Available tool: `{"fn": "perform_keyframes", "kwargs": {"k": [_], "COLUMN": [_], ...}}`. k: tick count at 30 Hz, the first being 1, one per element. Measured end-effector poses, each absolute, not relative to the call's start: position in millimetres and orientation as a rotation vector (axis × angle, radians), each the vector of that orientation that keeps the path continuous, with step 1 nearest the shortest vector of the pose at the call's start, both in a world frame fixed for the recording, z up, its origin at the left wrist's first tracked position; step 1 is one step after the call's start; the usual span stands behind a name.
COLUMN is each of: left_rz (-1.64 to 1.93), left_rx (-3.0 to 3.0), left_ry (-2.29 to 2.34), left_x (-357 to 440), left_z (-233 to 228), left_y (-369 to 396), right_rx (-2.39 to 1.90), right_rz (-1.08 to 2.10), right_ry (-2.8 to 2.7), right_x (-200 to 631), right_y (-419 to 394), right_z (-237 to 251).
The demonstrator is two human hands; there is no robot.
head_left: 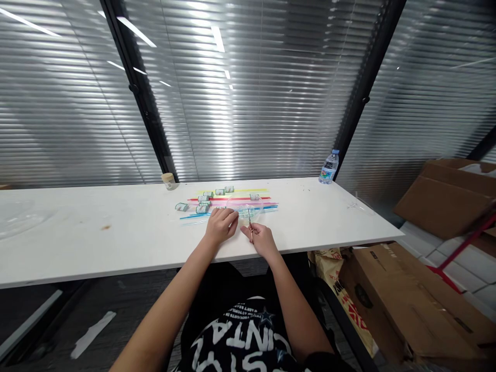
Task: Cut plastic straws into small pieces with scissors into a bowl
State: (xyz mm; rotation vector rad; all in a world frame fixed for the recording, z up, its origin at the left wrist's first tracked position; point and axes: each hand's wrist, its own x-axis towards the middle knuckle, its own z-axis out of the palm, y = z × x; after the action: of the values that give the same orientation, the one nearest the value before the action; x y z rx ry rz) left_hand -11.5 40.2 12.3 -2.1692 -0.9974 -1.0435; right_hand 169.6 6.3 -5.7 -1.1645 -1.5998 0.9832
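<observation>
Both hands low at the near edge of the white tabletop. Left hand palm down, fingers curled, resting on the tabletop; whether it pinches anything, cannot tell. Fingertips just at the edge of a clear plastic bag lying flat in front of both hands. Right hand closed around a thin reddish stick, looks like a straw, held near upright with its tip pointing toward the bag. Hands close together, not touching. Just beyond the bag, a row of long straws lying left-right, roughly parallel: yellow straw farthest, red straw next, pink straw after it, blue straws nearest the hands. Small greenish rolls scattered on and beside the straws, mostly on the left half; one roll sits apart at far left. Small tan cup at the back edge of the tabletop against the blinds. Water bottle upright at the far right back, well apart from the straws. Cardboard boxes on the floor to the right of the tabletop. Brown stain on the tabletop left of the hands.
</observation>
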Motion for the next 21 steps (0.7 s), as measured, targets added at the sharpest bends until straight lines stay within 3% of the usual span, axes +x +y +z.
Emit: {"fn": "perform_keyframes", "kwargs": {"k": [21], "left_rz": [-1.060], "left_rx": [-2.148], "left_ry": [-0.995], "left_x": [-9.9], "left_z": [14.1], "left_y": [39.8], "right_rx": [-1.106], "right_rz": [1.035], "right_ry": [-1.579], "right_x": [171.1], "right_y": [3.8], "right_z": [-4.4]}}
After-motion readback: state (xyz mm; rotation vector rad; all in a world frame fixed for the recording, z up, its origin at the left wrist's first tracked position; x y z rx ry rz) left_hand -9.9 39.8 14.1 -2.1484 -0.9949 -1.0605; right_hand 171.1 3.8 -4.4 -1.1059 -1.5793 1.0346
